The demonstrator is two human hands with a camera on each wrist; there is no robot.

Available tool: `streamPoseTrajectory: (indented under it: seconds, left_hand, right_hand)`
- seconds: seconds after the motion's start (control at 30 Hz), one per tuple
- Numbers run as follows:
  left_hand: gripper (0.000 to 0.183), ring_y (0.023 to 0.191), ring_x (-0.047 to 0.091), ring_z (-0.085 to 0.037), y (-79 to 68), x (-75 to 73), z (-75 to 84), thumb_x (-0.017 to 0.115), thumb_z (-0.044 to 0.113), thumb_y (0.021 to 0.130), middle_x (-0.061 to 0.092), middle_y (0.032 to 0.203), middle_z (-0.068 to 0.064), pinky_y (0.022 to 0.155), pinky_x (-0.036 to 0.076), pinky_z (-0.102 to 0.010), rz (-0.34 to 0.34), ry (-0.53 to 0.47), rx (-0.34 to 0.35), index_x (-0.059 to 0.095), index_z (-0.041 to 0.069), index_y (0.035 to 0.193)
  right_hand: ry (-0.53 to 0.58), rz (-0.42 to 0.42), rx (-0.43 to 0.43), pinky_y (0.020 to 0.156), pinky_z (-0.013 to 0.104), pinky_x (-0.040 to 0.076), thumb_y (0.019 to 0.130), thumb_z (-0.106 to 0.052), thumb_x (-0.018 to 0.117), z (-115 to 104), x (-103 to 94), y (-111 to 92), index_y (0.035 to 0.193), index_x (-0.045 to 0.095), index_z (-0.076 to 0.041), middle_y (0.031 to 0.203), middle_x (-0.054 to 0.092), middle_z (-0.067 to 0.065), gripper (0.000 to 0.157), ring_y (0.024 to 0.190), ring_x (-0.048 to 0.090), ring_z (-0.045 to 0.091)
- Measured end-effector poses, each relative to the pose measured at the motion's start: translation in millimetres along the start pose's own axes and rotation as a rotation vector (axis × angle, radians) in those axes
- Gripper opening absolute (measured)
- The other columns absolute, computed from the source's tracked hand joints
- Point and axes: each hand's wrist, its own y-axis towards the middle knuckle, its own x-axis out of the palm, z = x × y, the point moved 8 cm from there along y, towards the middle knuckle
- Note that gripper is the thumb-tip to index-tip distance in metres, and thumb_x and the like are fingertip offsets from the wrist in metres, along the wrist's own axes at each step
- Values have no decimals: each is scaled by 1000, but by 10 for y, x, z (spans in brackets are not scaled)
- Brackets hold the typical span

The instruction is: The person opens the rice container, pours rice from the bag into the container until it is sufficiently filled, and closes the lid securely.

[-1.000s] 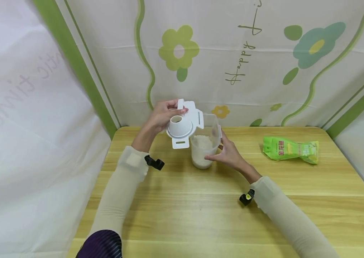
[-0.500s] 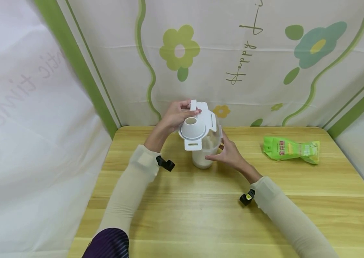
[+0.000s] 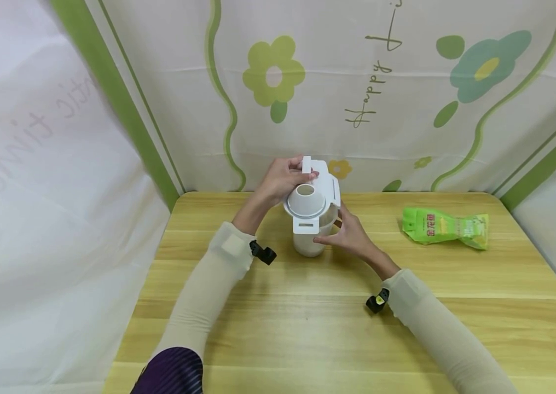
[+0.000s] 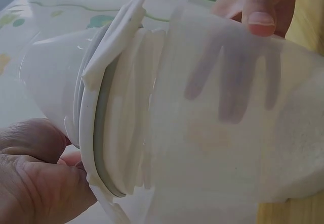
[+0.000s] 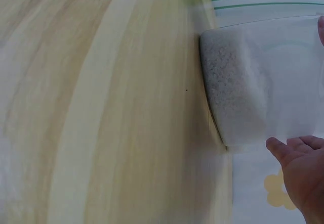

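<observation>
My left hand (image 3: 278, 180) grips a white plastic lid (image 3: 324, 186) by its raised handle. The lid has a cone-shaped spout cup and slotted side flaps. Beneath it stands a clear storage container (image 3: 309, 249) on the table, its bottom filled with pale rice-like grains (image 5: 228, 82). The lid lies over the container's mouth; in the left wrist view its grey gasket (image 4: 104, 133) shows close against the rim, at a slight tilt. My right hand (image 3: 352, 235) holds the container from the right, thumb in front, and its other fingers (image 4: 233, 92) show through the wall.
A green pack (image 3: 445, 227) lies on the wooden table (image 3: 357, 339) at the right. Close behind the container hangs a patterned curtain (image 3: 317, 98), with white curtain walls on both sides.
My left hand has carried the lid rightward, from left of the container to over its mouth, and lowered it slightly. My right hand stays on the container.
</observation>
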Motion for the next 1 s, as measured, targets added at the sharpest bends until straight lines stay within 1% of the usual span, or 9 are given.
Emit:
streamPoseTrajectory:
  seconds: [0.07, 0.2, 0.27, 0.4, 0.5, 0.57, 0.73, 0.83, 1.0]
  left_hand:
    - [67, 133, 63, -25, 7, 30, 4, 83, 13, 94, 52, 159, -14, 107, 53, -29, -1, 10, 8, 53, -2, 151]
    - [53, 118, 72, -25, 11, 118, 12, 82, 10, 94, 71, 135, -16, 97, 58, -29, -26, -6, 19, 63, -5, 142]
    - [47, 109, 74, -24, 7, 150, 8, 81, 8, 95, 77, 122, -16, 90, 59, -28, -34, -17, 19, 67, -5, 137]
    - [35, 98, 73, -19, 2, 179, -14, 80, 8, 95, 78, 114, -13, 82, 58, -24, -25, -8, 16, 72, -4, 127]
    - [29, 96, 72, -19, 4, 196, -33, 80, 9, 96, 78, 113, -13, 79, 57, -25, -20, -1, 9, 73, -4, 121]
    - [31, 98, 72, -20, 7, 205, -40, 80, 10, 96, 78, 115, -13, 80, 57, -25, -16, 5, 5, 73, -3, 124]
    - [43, 109, 71, -22, 10, 221, -41, 82, 12, 95, 76, 126, -12, 89, 56, -27, 4, 62, 4, 71, 0, 135]
    - [43, 113, 70, -23, 9, 222, -50, 82, 14, 95, 75, 130, -12, 94, 56, -30, 16, 90, -4, 72, 2, 134]
    - [47, 121, 69, -22, 11, 225, -72, 81, 14, 95, 70, 139, -11, 102, 55, -30, 14, 86, -14, 68, 1, 139]
  right_hand:
    - [6, 3, 8, 116, 64, 41, 73, -6, 98, 15, 1, -2, 168, 28, -14, 162, 46, 17, 118, 149, 44, 39]
    - [17, 5, 19, 118, 61, 41, 74, -8, 98, 22, 4, -13, 161, 40, -9, 158, 51, 15, 105, 148, 45, 34]
    - [24, 0, 18, 119, 60, 40, 74, -8, 98, 22, 9, -19, 159, 42, -6, 157, 52, 16, 102, 148, 45, 34]
    - [29, -11, 17, 120, 59, 38, 76, -7, 96, 24, 19, -28, 158, 41, -3, 157, 51, 19, 99, 149, 44, 36]
    - [23, -13, 18, 121, 58, 38, 76, -6, 96, 36, 14, -32, 158, 41, -2, 157, 51, 19, 98, 149, 43, 36]
    - [19, -11, 18, 121, 58, 38, 76, -4, 95, 42, 9, -31, 158, 41, -2, 157, 51, 19, 99, 149, 44, 36]
    - [24, -15, -1, 121, 55, 38, 76, -1, 94, 34, 6, -23, 159, 38, 0, 159, 48, 21, 100, 150, 42, 37]
    - [34, -21, -8, 121, 53, 38, 77, 0, 93, 29, 13, -19, 160, 36, -1, 161, 46, 19, 101, 152, 40, 36]
    - [54, -27, -4, 121, 54, 38, 77, 2, 93, 40, 13, -18, 160, 36, 0, 160, 46, 19, 100, 151, 40, 36]
